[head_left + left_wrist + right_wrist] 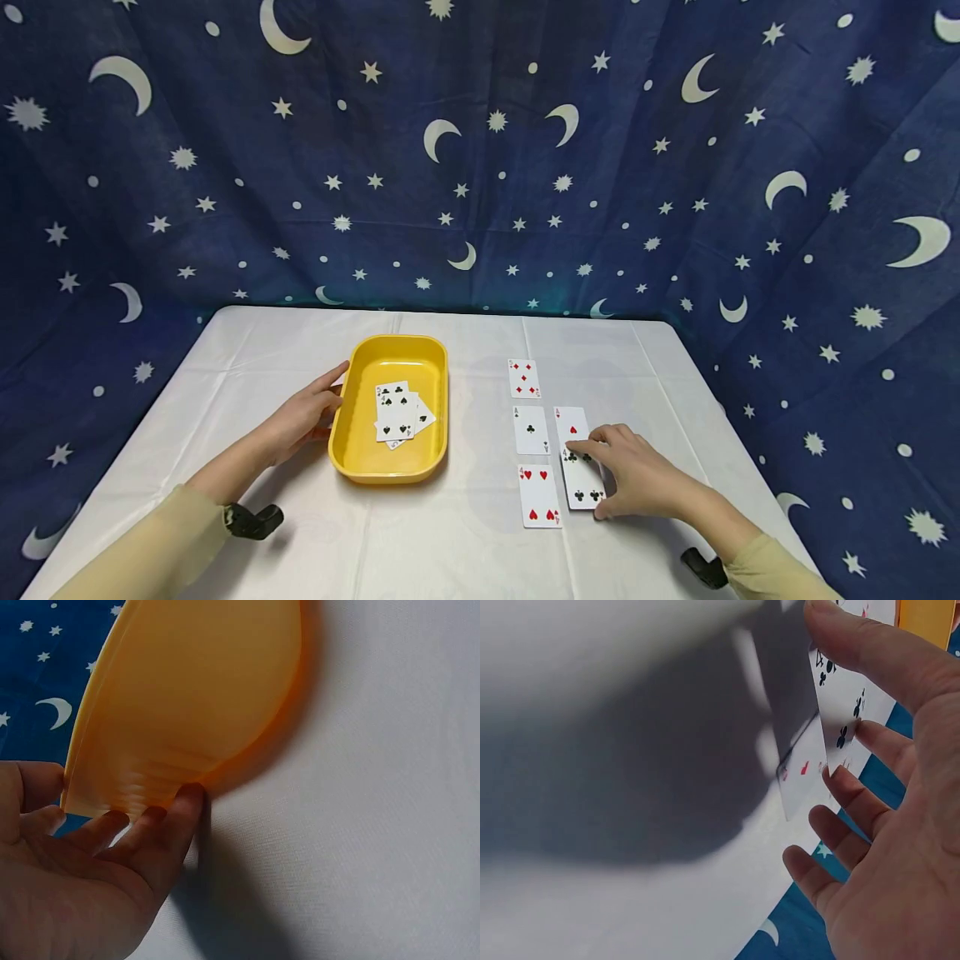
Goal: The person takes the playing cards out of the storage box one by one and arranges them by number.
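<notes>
My left hand (303, 421) grips the left side of a yellow tray (362, 450). In the left wrist view, its fingertips press the outer wall and one finger lies at the rim. Inside the tray lies a loose pile of playing cards with a four of spades (393, 412) on top. My right hand (637, 471) holds a four of clubs (583, 482) by its edges, between thumb and fingers. In the right wrist view, that card looks raised off the tablecloth. Partly under it in the head view is a card with a red heart (572, 422).
Left of the right hand, a five of diamonds (523, 379), an ace of clubs (531, 429) and a four of hearts (538, 500) form a column. A white cloth (450, 542) covers the table. Behind hangs a blue curtain (480, 267) with moons and stars.
</notes>
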Demonstrator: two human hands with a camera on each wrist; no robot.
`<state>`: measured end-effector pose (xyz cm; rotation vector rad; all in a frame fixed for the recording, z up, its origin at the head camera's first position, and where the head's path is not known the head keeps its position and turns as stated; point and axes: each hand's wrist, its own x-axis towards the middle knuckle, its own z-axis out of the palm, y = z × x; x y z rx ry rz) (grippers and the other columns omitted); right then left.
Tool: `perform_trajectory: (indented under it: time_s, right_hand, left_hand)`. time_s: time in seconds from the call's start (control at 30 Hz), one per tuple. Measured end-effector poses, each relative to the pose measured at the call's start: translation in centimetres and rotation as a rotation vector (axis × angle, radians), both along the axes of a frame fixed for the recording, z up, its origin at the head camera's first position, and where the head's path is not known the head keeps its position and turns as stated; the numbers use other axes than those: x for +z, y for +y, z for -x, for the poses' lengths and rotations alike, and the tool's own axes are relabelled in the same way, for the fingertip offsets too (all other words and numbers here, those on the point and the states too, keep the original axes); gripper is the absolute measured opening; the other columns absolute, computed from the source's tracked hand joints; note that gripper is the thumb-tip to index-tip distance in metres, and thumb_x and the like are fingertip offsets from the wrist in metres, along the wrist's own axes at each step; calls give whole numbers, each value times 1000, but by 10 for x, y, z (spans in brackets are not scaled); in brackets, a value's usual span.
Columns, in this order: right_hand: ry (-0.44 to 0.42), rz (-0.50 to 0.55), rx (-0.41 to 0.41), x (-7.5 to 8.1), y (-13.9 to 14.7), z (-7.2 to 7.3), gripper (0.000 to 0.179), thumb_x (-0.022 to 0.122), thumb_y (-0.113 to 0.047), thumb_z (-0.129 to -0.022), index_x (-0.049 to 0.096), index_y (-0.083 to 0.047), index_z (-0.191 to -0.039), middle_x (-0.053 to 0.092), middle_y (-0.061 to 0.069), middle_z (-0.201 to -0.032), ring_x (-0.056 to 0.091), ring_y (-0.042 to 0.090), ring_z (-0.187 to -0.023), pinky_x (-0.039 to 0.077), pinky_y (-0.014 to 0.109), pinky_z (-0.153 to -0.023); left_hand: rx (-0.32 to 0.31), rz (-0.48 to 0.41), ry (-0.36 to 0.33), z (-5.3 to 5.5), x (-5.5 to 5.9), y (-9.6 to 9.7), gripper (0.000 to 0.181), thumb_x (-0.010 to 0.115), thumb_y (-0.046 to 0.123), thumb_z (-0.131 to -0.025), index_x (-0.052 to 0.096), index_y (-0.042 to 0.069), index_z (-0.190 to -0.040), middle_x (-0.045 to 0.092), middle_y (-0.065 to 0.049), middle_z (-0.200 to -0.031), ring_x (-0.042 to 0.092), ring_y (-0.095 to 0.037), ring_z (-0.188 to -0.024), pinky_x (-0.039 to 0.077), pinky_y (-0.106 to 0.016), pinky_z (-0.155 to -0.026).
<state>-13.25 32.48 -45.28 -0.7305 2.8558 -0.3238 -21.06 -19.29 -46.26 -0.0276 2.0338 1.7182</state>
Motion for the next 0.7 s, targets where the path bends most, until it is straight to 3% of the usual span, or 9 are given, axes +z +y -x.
perform_trajectory:
  time_s: [0.33,0.7]
  right_hand:
    - [-20,-2,15,-5,3,-11,95,95,-41,-60,58,-26,-146,52,-3,-127,46,22,-119,41,53,-99]
    - [-26,5,31,-8,5,-12,95,94,-43,-61,57,-25,-147,50,-5,-125,45,21,-117,42,52,-98]
  left_hand:
    - [2,-1,-11,2,-1,-1,70,40,14,-106,9,27,-167,22,-23,-166,51,-37,-132,55,-43,-94]
    - [3,-1,1,3,-4,-2,70,40,15,-106,9,27,-166,23,-22,-166,50,-37,-133,55,-45,-95]
